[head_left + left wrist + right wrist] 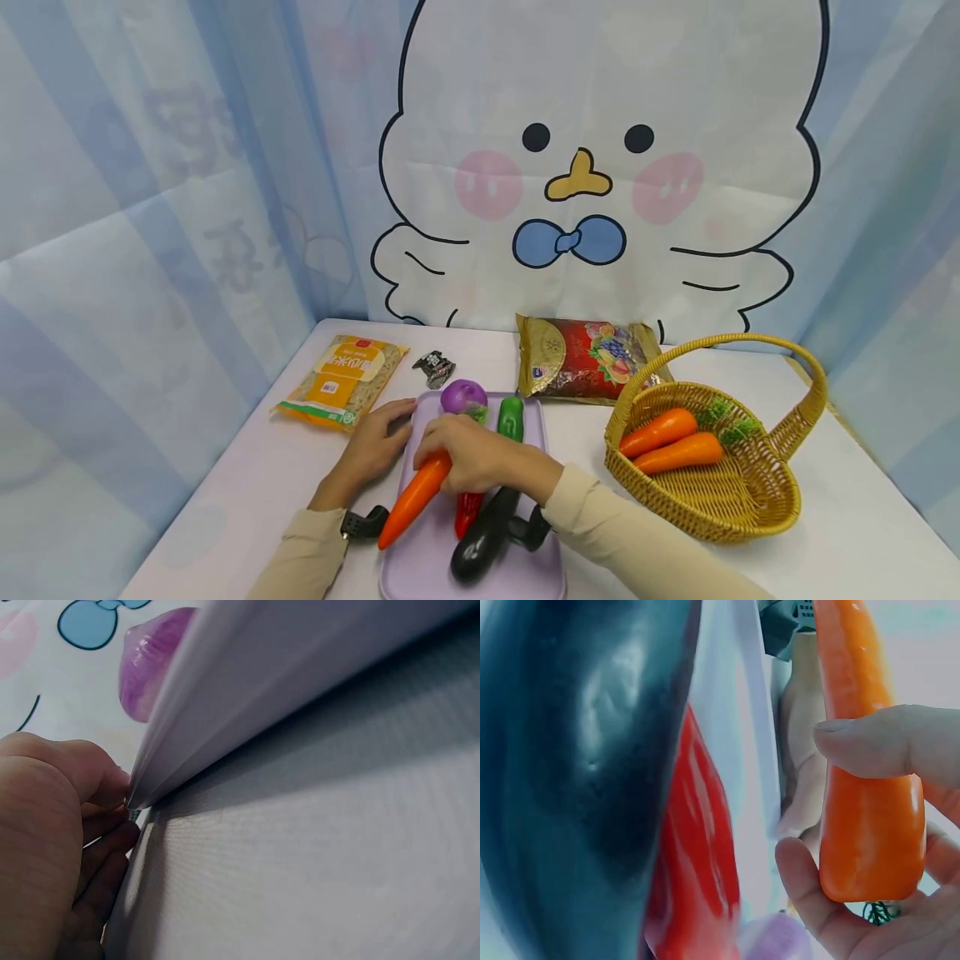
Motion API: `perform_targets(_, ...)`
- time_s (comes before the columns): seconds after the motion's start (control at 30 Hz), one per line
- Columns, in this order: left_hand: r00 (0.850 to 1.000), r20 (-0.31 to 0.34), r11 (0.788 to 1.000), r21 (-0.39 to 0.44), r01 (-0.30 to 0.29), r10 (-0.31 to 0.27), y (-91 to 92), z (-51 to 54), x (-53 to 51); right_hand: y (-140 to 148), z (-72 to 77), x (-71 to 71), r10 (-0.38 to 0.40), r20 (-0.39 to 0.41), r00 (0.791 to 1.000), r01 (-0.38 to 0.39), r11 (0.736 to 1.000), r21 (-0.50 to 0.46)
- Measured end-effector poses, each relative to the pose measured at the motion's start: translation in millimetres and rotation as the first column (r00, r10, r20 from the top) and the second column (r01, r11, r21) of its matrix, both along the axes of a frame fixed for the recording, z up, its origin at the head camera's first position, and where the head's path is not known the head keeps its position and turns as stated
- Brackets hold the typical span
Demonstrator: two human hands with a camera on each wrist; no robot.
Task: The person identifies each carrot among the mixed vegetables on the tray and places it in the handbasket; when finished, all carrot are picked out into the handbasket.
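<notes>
My right hand grips an orange carrot above a light purple tray. Thumb and fingers wrap the carrot's thick end, and its tip points down toward the tray's left edge. My left hand rests at the tray's left rim; in the left wrist view its thumb touches the rim. On the tray lie a dark eggplant, a red pepper partly hidden by my right hand, a green pepper and, at the far end, a purple onion.
On the right stands a yellow wicker basket with a tall handle and two carrots inside. Behind the tray lies a red and gold bag. A yellow grain packet and a small black wrapper lie at the back left.
</notes>
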State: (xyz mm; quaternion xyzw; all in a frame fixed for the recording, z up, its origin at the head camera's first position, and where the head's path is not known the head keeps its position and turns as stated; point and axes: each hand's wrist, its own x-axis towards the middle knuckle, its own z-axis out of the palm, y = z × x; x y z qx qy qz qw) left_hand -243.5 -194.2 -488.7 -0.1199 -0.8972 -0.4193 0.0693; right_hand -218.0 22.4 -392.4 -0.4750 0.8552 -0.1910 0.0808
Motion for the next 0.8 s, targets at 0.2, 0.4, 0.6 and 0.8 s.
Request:
perform_targets(0.2, 1.0, -0.008, 1.0, 0.006, 0.015, -0.015, 0.1, -0.2, -0.2, 12.4, 15.9, 5.7, -0.026, 0.037, 0.999, 0.028, 0.998, -0.059)
perform_targets(0.4, 1.0, 0.013, 1.0, -0.006, 0.008, -0.008, -0.4, -0.8, 0.3, 27.2, 27.6, 7.2, -0.05, 0.047, 0.998, 0.055, 0.994, -0.094)
perform_targets(0.6, 1.0, 0.001, 1.0, -0.015, 0.007, -0.007, -0.6, -0.3, 0.5, 39.7, 32.4, 9.8, -0.074, 0.022, 0.997, 0.076, 0.99, -0.119)
perform_targets(0.8, 1.0, 0.014, 1.0, -0.026, -0.005, 0.005, 0.0, 0.0, 1.0, 45.9, 36.2, 13.4, -0.117, -0.011, 0.993, 0.114, 0.987, -0.117)
